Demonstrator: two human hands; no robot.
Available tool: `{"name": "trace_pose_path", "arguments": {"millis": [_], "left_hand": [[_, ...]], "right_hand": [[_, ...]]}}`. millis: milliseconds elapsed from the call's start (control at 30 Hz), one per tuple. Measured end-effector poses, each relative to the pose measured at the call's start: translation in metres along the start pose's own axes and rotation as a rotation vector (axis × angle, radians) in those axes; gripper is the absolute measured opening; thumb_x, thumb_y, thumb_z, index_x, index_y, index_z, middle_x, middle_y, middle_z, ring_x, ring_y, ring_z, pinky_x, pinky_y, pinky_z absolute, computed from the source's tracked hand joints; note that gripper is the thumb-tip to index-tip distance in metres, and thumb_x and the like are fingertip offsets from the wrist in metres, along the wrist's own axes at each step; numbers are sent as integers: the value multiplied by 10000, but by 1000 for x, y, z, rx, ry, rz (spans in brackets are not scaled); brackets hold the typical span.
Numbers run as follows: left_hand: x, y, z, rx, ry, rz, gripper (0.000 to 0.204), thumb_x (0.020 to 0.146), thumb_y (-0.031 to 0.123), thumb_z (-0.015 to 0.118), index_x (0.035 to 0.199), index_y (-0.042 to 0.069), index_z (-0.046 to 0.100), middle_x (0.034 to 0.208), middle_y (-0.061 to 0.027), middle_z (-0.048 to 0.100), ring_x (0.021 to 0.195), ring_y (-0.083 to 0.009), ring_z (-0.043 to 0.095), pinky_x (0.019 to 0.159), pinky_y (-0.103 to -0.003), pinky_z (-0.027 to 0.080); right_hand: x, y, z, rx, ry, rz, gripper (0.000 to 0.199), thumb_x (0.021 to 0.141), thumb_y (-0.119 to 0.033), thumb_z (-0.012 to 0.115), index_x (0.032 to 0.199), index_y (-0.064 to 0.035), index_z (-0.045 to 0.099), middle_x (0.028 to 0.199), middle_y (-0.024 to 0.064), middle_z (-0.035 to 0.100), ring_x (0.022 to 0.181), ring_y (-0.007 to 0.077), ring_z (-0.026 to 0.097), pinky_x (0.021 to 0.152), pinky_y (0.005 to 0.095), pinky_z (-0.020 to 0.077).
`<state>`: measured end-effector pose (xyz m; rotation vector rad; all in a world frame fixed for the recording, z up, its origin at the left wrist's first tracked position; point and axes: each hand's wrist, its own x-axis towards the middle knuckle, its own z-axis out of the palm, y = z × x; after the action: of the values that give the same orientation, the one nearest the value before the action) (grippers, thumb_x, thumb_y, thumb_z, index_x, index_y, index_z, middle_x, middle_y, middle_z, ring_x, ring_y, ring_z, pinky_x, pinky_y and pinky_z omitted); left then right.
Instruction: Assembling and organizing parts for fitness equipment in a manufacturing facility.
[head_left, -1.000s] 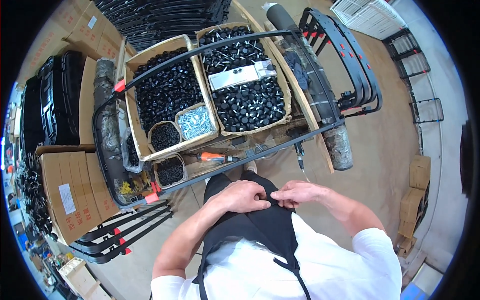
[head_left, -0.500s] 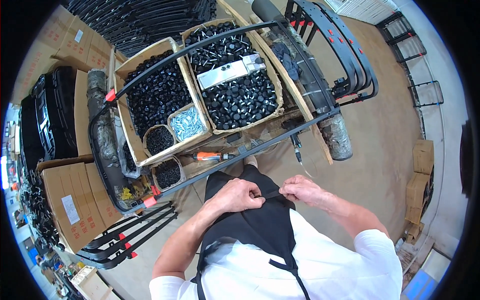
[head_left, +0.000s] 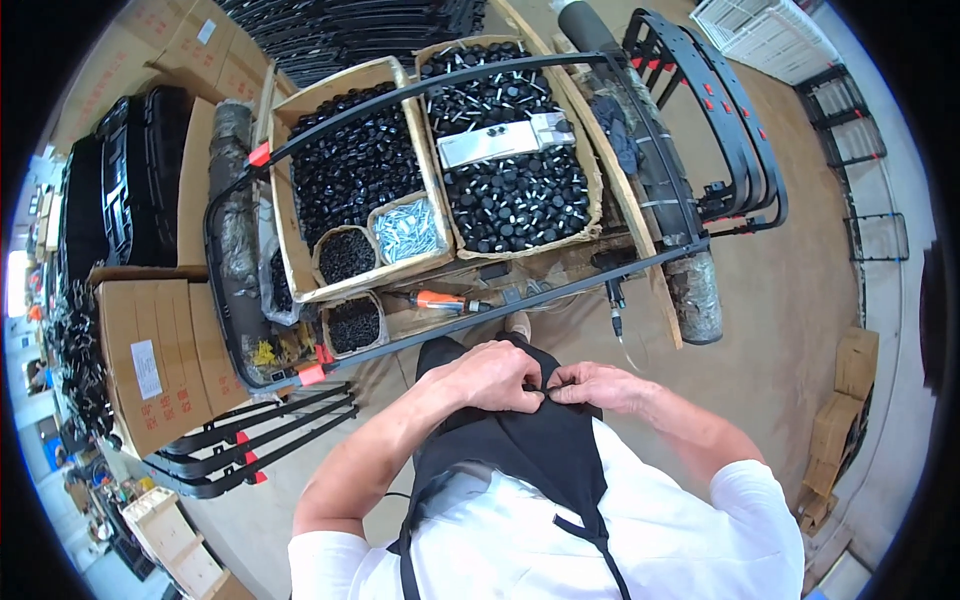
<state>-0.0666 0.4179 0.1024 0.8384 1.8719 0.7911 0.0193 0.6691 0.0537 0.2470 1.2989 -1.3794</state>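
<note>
1. Head view: nearest us, a black apron [head_left: 510,445] hangs over our white shirt, on the near side of the black metal frame [head_left: 640,264]. Its long axis runs from our chest toward that frame.
2. Our left hand [head_left: 492,375] and right hand [head_left: 592,385] meet over the apron, also on the frame's near side. Both are closed, thumbs and fingers pinching dark cloth that seems to be part of the apron; we cannot tell the exact fold beneath the fingers.
3. The pinched cloth lies right between the two sets of fingertips, to the right of our left hand and to the left of our right. Neither hand looks clearly nearer to it.
4. Just inside the frame's near rail we see an orange power tool [head_left: 440,300], lying roughly left to right.
5. Within the frame's outline stand a box of black caps [head_left: 355,160], a tub of silver screws [head_left: 408,232] and a box of black knobs [head_left: 520,200].
6. Past the frame's left end are brown cartons [head_left: 155,350]; past its right end, more curved black bars [head_left: 745,150].
</note>
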Motion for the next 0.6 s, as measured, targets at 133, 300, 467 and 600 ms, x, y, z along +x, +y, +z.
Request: {"name": "trace_pose_path", "arguments": {"millis": [133, 300, 467, 600], "left_hand": [[-10, -12, 1, -58, 8, -16, 373, 832, 341, 727, 1046, 46, 802, 893, -155, 772, 865, -331, 751, 807, -418, 590], [-39, -33, -7, -186, 99, -80, 378, 849, 347, 735, 1020, 14, 790, 866, -160, 760, 830, -293, 747, 792, -398, 585], [-68, -46, -8, -230, 143, -134, 372, 848, 334, 756, 1029, 10, 787, 837, -120, 755, 783, -232, 724, 764, -365, 578], [-78, -46, -9, -358, 188, -189, 366, 864, 311, 777, 1061, 3, 789, 848, -126, 761, 778, -219, 724, 758, -349, 574]], "right_hand": [[-4, 3, -11, 138, -58, 5, 226, 1063, -276, 680, 1103, -58, 722, 1013, -38, 686, 960, 73, 589, 894, 260, 473], [-4, 14, -20, 218, -74, -58, 217, 1052, -316, 705, 994, -106, 705, 888, -104, 638, 852, 36, 529, 815, 236, 425], [-6, 6, -19, 229, -64, -47, 221, 1046, -315, 714, 982, -103, 702, 883, -106, 632, 845, 35, 526, 815, 235, 423], [3, 10, -26, 66, -56, -54, 281, 1056, -370, 685, 1022, -93, 722, 925, -78, 664, 872, 51, 546, 812, 239, 432]]}}
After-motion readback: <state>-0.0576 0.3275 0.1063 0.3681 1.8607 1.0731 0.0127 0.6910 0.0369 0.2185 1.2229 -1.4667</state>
